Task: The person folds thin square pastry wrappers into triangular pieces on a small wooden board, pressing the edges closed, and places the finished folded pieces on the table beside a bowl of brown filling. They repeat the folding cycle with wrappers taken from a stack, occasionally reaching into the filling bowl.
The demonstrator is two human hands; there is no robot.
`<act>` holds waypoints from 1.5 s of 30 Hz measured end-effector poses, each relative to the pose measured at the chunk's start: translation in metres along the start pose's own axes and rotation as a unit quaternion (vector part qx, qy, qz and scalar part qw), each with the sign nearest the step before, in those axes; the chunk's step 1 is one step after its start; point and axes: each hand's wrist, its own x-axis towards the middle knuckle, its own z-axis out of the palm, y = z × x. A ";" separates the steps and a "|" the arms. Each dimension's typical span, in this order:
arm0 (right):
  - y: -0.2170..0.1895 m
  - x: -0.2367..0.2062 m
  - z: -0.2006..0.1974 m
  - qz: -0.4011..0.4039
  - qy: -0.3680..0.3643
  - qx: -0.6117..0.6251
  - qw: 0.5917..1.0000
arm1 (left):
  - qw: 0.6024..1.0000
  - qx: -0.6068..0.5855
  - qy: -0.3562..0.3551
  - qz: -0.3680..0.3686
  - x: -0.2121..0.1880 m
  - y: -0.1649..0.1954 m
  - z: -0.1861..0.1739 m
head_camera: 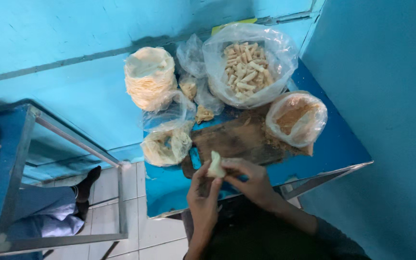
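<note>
Hands: two are showing, the left hand (203,195) and the right hand (250,179), both working at the near edge of the blue table (335,144).
Wrapper in hand: one pale folded dough wrapper (215,166) is being pinched between the fingertips of both hands (the hands are closing together on it, thumbs meeting at its lower end).
Wrapper position: it is hovering just above the near left corner of the wooden cutting board (237,139), not resting on it as far as can be told.
Cutting board: one dark board is lying at the middle of the table, with brown crumbs scattered along its right edge.
Bags: one large clear bag of finished rolls (246,67) is sitting at the back (rolls too many to count); one bag of brown filling (295,118) is standing open to the right of the board, touching its far right corner; one bag of loose wrappers (167,143) is lying left of the board.
Wrapper stack: one tall stack of round wrappers (149,77) is sitting at the back left, beside small crumpled bags.
Edges: the table is ending just under the wrists; a blue wall (386,72) is closing in the right side, another is running behind.
Open room: bare blue tabletop is showing right of the board and near the front left corner.
Neighbour: a second person's trouser leg (49,212) is showing beneath a metal frame (121,202) to the left, well apart.
</note>
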 end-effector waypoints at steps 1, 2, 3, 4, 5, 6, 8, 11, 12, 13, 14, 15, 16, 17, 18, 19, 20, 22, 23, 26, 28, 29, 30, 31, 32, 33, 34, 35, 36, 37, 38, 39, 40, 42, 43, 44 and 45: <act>0.008 -0.002 -0.003 0.040 0.017 0.059 0.997 | 0.994 0.091 0.000 0.058 0.001 -0.001 0.004; 0.015 -0.003 -0.006 0.080 0.032 0.117 0.989 | 0.977 0.181 0.001 0.116 0.005 -0.002 0.009; 0.020 -0.005 -0.008 0.064 0.045 0.140 0.987 | 0.948 0.269 0.005 0.171 0.008 -0.004 0.013; 0.024 -0.006 -0.009 0.050 0.055 0.164 0.984 | 0.973 0.201 0.001 0.113 0.009 -0.007 0.018; 0.027 -0.007 -0.010 0.036 0.066 0.190 0.979 | 0.990 0.132 -0.003 0.056 0.009 -0.010 0.024; 0.029 -0.006 -0.012 0.023 0.076 0.171 0.982 | 0.998 0.062 -0.010 0.000 0.009 -0.014 0.028; 0.032 -0.004 -0.013 -0.001 0.100 0.134 0.986 | 0.999 -0.021 0.026 0.019 0.013 -0.026 0.036; 0.033 -0.003 -0.022 0.044 0.067 0.038 0.996 | 0.993 -0.091 0.069 0.011 0.014 -0.042 0.040; 0.032 -0.003 -0.024 0.062 0.065 0.067 0.994 | 0.991 -0.105 0.081 0.002 0.014 -0.047 0.040; 0.032 -0.002 -0.024 0.077 0.064 0.097 0.990 | 0.991 -0.102 0.081 0.007 0.014 -0.051 0.041; 0.031 -0.002 -0.025 0.093 0.062 0.126 0.986 | 0.992 -0.100 0.081 0.011 0.012 -0.055 0.042; 0.030 -0.002 -0.024 0.069 0.057 0.143 0.986 | 0.992 -0.097 0.082 0.016 0.010 -0.057 0.042; 0.029 -0.002 -0.023 0.044 0.052 0.160 0.985 | 0.992 -0.104 0.073 0.020 0.008 -0.058 0.042; 0.027 -0.002 -0.023 0.020 0.046 0.177 0.983 | 0.991 -0.111 0.064 0.026 0.008 -0.059 0.043; 0.026 -0.003 -0.023 0.020 0.044 0.154 0.987 | 0.991 -0.118 0.055 0.031 0.006 -0.059 0.043; 0.024 -0.004 -0.023 0.021 0.043 0.130 0.990 | 0.992 -0.106 0.058 0.037 0.005 -0.058 0.042; 0.022 -0.005 -0.024 0.022 0.042 0.107 0.993 | 0.993 -0.095 0.061 0.043 0.004 -0.057 0.041; 0.019 -0.004 -0.026 0.035 0.045 0.107 0.993 | 0.994 -0.072 0.070 0.043 0.005 -0.055 0.038; 0.018 -0.004 -0.026 0.041 0.046 0.107 0.992 | 0.995 -0.060 0.078 0.036 0.004 -0.053 0.036; 0.013 -0.005 -0.026 0.052 0.045 0.142 0.988 | 0.993 -0.096 0.066 0.021 0.001 -0.051 0.037; 0.010 -0.008 -0.025 0.039 0.027 0.119 0.992 | 0.992 -0.108 0.062 0.024 -0.002 -0.052 0.039; 0.010 -0.009 -0.024 0.032 0.017 0.108 0.994 | 0.993 -0.096 0.067 0.032 -0.003 -0.053 0.040; 0.010 -0.010 -0.023 0.020 0.018 0.081 0.996 | 0.993 -0.084 0.071 0.039 -0.004 -0.053 0.040; 0.011 -0.011 -0.023 0.007 0.019 0.055 0.998 | 0.994 -0.070 0.074 0.034 -0.005 -0.053 0.039; 0.013 -0.010 -0.022 -0.006 0.022 0.030 0.999 | 0.995 -0.054 0.076 0.029 -0.005 -0.054 0.037; 0.015 -0.010 -0.022 0.012 0.018 0.071 0.997 | 0.996 -0.039 0.077 0.023 -0.006 -0.054 0.036; 0.019 -0.007 -0.022 0.030 0.014 0.113 0.993 | 0.996 -0.014 0.088 0.009 -0.007 -0.054 0.034; 0.022 -0.006 -0.022 0.047 0.010 0.154 0.987 | 0.995 0.011 0.099 -0.004 -0.007 -0.054 0.032; 0.024 -0.005 -0.021 0.102 0.024 0.197 0.975 | 0.993 0.036 0.110 -0.017 -0.006 -0.053 0.031; 0.026 -0.004 -0.020 0.156 0.038 0.238 0.958 | 0.994 0.022 0.109 -0.011 -0.006 -0.053 0.030; 0.027 -0.003 -0.020 0.209 0.052 0.278 0.936 | 0.994 0.007 0.107 -0.004 -0.006 -0.052 0.030; 0.028 -0.003 -0.019 0.195 0.047 0.253 0.947 | 0.994 -0.007 0.106 0.001 -0.006 -0.051 0.029; 0.028 -0.004 -0.018 0.181 0.042 0.228 0.956 | 0.994 -0.013 0.104 0.002 -0.005 -0.050 0.029; 0.025 -0.007 -0.018 0.148 0.027 0.211 0.966 | 0.995 -0.024 0.101 0.006 -0.005 -0.049 0.029; 0.024 -0.008 -0.017 0.130 0.018 0.219 0.967 | 0.995 -0.032 0.097 0.009 -0.006 -0.048 0.029; 0.022 -0.009 -0.017 0.111 0.008 0.228 0.967 | 0.995 -0.040 0.092 0.013 -0.007 -0.048 0.028; 0.021 -0.011 -0.018 0.102 0.005 0.189 0.977 | 0.995 -0.049 0.087 0.016 -0.008 -0.048 0.028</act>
